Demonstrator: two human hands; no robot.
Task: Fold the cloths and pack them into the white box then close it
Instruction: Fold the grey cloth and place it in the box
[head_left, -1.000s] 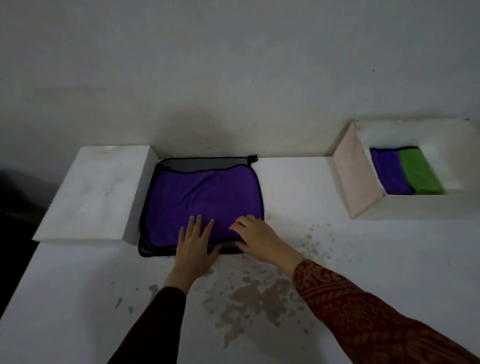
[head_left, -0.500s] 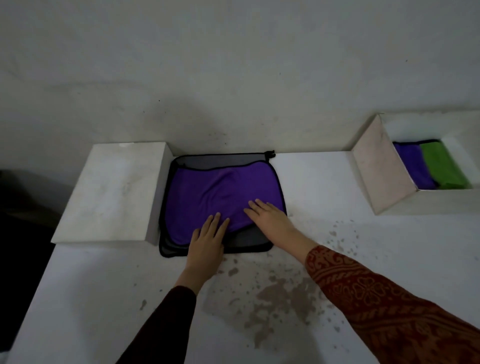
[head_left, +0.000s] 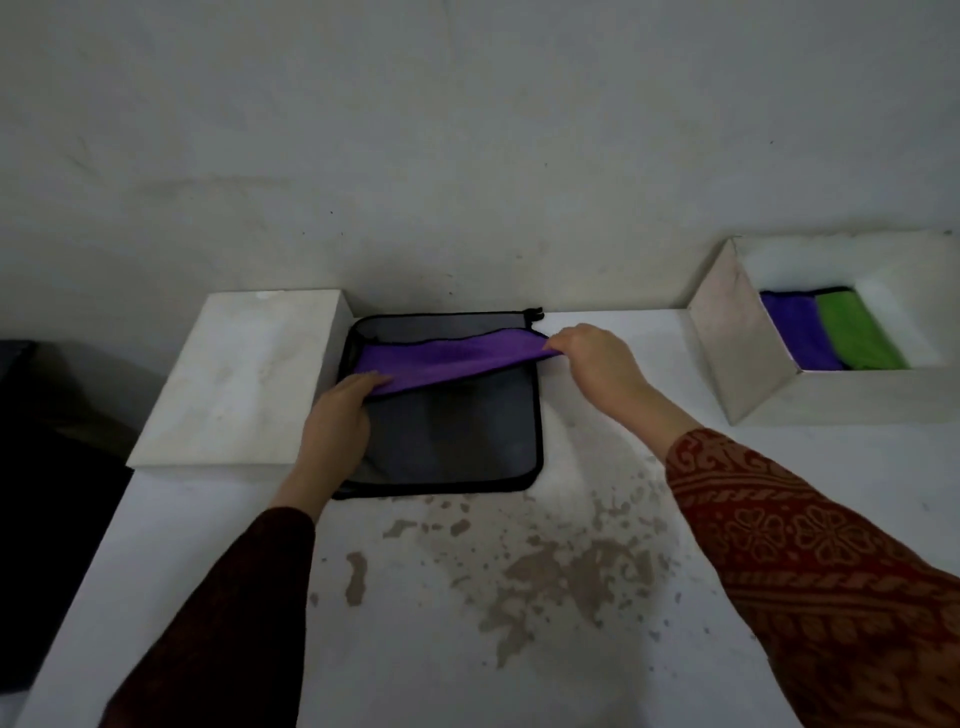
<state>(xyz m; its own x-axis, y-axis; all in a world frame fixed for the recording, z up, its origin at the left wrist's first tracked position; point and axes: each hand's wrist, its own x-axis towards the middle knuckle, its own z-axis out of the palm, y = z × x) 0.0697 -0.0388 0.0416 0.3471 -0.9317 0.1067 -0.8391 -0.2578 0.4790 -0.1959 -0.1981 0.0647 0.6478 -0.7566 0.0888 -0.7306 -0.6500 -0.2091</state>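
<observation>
Both hands now lift purple cloth (head_left: 447, 358).

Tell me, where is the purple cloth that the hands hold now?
In the head view, the purple cloth is at centre, over the far half of the grey cloth, held between the left hand and right hand.

Both arms reach forward; the left hand (head_left: 335, 421) lies palm down with fingers curled round a cloth corner, and the right hand (head_left: 597, 358), farther out and higher, pinches the other corner, knuckles up, wrist bent
</observation>
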